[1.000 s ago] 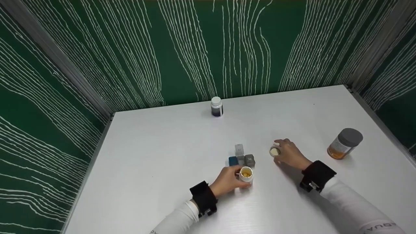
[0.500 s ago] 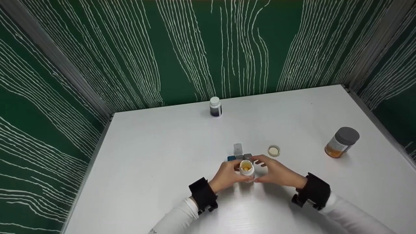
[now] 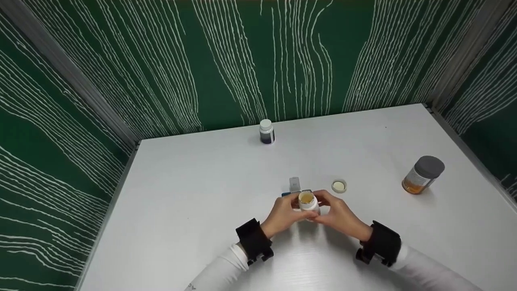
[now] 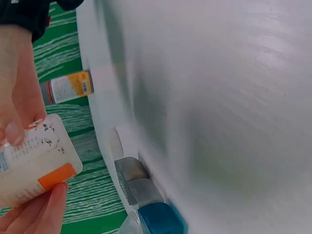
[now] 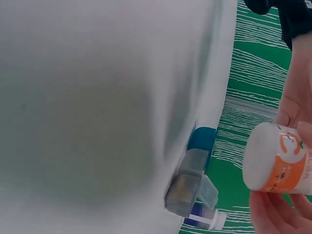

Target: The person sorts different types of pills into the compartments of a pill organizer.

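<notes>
An uncapped white pill bottle (image 3: 309,205) with yellowish contents is held up off the table between both hands. My left hand (image 3: 282,216) grips it from the left, fingers behind and thumb in front. From the right, my right hand (image 3: 341,214) holds it the same way, the thumbs meeting at its front. The right wrist view shows the bottle's plain base and orange label (image 5: 283,173). Just behind the hands sits a small pill organizer (image 4: 146,190) with blue and grey compartments, partly hidden in the head view. One clear lid (image 3: 295,184) of it stands open.
The bottle's round cap (image 3: 339,186) lies inside-up on the white table (image 3: 202,182), right of the organizer. Farther right stands a grey-lidded jar (image 3: 423,175) with an orange lower part. A white-capped dark bottle (image 3: 267,132) is near the back edge, before green walls.
My right hand has left the cap on the table, moved left to the bottle and taken hold of it. The bottle, still in my left hand, has shifted slightly away from the body.
</notes>
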`<state>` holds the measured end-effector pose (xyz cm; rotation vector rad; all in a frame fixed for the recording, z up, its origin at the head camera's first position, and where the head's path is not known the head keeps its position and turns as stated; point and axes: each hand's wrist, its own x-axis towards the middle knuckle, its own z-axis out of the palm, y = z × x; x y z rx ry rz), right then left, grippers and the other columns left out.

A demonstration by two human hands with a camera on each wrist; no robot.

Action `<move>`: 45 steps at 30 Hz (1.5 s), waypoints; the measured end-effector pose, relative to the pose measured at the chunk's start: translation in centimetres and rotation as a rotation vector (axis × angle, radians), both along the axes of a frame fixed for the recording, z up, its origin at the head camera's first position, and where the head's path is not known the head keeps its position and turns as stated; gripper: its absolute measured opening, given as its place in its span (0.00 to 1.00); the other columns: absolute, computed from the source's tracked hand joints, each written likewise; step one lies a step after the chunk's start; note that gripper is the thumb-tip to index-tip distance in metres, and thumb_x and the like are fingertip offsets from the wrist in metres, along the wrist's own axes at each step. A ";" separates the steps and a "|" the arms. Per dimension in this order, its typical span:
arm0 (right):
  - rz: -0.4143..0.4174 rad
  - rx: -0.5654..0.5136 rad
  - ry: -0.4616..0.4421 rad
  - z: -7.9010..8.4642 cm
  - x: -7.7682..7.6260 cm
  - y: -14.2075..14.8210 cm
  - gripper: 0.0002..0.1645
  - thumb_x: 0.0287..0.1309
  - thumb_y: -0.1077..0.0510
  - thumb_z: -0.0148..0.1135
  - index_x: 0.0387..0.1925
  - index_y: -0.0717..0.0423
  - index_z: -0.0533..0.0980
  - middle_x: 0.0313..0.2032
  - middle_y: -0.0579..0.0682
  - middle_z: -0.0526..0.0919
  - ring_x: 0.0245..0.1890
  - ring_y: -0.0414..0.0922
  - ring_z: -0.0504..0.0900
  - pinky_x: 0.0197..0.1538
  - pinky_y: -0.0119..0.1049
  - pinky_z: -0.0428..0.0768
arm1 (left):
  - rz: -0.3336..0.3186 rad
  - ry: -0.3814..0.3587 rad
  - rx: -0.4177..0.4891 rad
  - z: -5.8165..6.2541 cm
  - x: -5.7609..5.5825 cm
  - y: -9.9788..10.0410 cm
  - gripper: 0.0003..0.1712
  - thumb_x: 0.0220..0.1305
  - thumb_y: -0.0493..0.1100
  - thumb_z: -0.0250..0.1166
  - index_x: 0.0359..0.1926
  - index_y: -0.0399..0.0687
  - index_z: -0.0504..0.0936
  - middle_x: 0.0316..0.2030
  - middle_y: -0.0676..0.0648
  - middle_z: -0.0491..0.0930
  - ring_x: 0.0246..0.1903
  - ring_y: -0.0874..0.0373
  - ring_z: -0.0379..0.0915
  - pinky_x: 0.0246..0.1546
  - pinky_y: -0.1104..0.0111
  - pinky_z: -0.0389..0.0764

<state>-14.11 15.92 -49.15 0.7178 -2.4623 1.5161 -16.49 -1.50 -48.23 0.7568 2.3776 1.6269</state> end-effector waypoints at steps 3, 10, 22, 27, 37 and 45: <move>-0.002 -0.006 -0.016 1.3 0.1 0.0 0.28 0.36 0.70 0.69 0.44 0.68 0.70 0.39 0.56 0.78 0.40 0.36 0.74 0.40 0.38 0.76 | -0.030 0.002 -0.025 -0.1 -0.5 -0.3 0.27 0.44 0.42 0.70 0.48 0.38 0.75 0.41 0.45 0.79 0.38 0.61 0.76 0.39 0.71 0.76; -0.076 0.056 -0.068 1.8 -1.7 1.1 0.27 0.36 0.72 0.67 0.44 0.71 0.69 0.38 0.58 0.77 0.38 0.49 0.75 0.40 0.40 0.75 | -0.017 0.089 -0.216 -0.5 -2.2 -1.9 0.25 0.49 0.39 0.67 0.49 0.34 0.74 0.46 0.39 0.76 0.45 0.49 0.73 0.46 0.67 0.73; -0.127 0.291 0.072 -1.6 -4.4 1.7 0.31 0.28 0.69 0.71 0.43 0.62 0.73 0.34 0.50 0.74 0.34 0.43 0.72 0.36 0.38 0.74 | 0.034 0.290 -0.634 -2.6 -3.8 -2.2 0.19 0.48 0.37 0.66 0.44 0.36 0.76 0.41 0.43 0.77 0.42 0.54 0.72 0.42 0.70 0.73; -0.117 0.387 0.129 -1.4 -5.0 1.5 0.30 0.28 0.68 0.70 0.43 0.60 0.74 0.33 0.51 0.74 0.33 0.44 0.74 0.36 0.40 0.74 | 0.025 0.283 -0.628 -2.8 -4.0 -2.2 0.16 0.47 0.36 0.67 0.40 0.38 0.79 0.37 0.45 0.78 0.37 0.58 0.73 0.36 0.73 0.72; -0.098 0.500 0.220 -1.5 -5.4 1.3 0.32 0.25 0.66 0.74 0.42 0.59 0.76 0.33 0.53 0.72 0.34 0.49 0.70 0.35 0.42 0.71 | 0.010 0.249 -0.587 -2.9 -4.0 -2.2 0.17 0.46 0.36 0.67 0.40 0.37 0.79 0.36 0.44 0.78 0.36 0.58 0.73 0.36 0.74 0.72; -0.079 0.549 0.264 -1.1 -5.6 1.0 0.32 0.24 0.68 0.74 0.42 0.59 0.77 0.33 0.56 0.71 0.33 0.51 0.69 0.32 0.41 0.73 | 0.021 0.217 -0.600 -2.7 -4.2 -2.2 0.17 0.45 0.36 0.67 0.39 0.37 0.79 0.37 0.45 0.78 0.36 0.58 0.73 0.37 0.73 0.72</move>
